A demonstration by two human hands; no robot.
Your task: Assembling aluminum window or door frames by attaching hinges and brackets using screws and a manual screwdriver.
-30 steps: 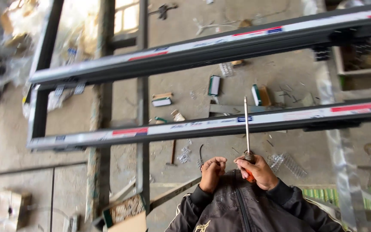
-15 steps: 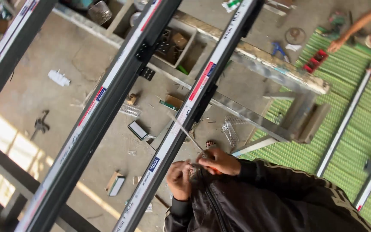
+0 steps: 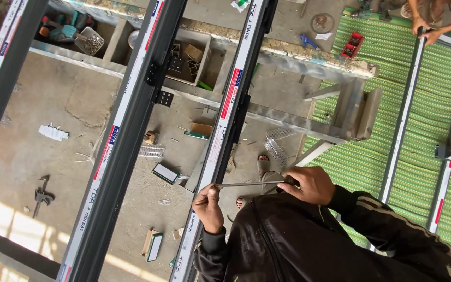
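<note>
Your right hand (image 3: pixel 309 185) fingers are closed around the handle of a long screwdriver (image 3: pixel 249 184). Your left hand (image 3: pixel 208 206) fingers pinch its tip, which touches the grey metal bar (image 3: pixel 225 112) just above them.

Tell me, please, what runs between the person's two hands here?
In the head view, a thin metal rod spans from the left hand to the right hand.
</note>
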